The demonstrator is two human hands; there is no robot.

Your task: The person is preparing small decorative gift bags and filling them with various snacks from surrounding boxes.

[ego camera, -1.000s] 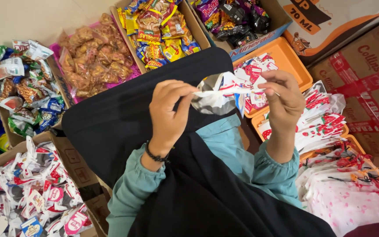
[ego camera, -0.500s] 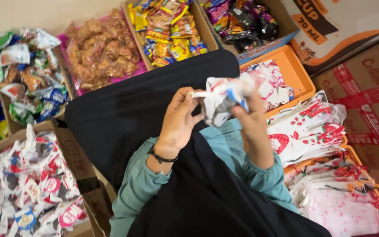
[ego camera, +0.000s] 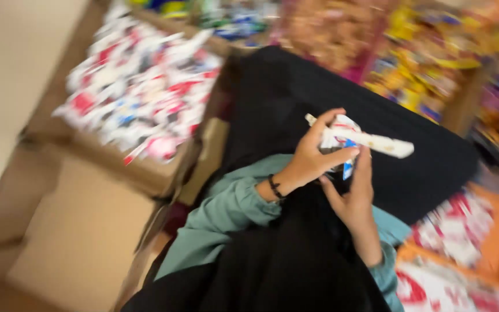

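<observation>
Both hands' grip closes on a white packet (ego camera: 358,138); cardboard box (ego camera: 88,167) holds red-white sachets (ego camera: 140,86)

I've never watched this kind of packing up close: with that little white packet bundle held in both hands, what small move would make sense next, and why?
Probably a firmer pinch with the left hand to steady the white packet bundle. Both hands already meet on it above the black cloth, the right hand supports it from below, and one end juts out loose past the fingers.

Small crinkled white plastic packet with red and blue print (ego camera: 347,141): held between both hands, centre-right of the frame, above black fabric. A white elongated end projects to the right. Motion blur hides finer detail.
</observation>
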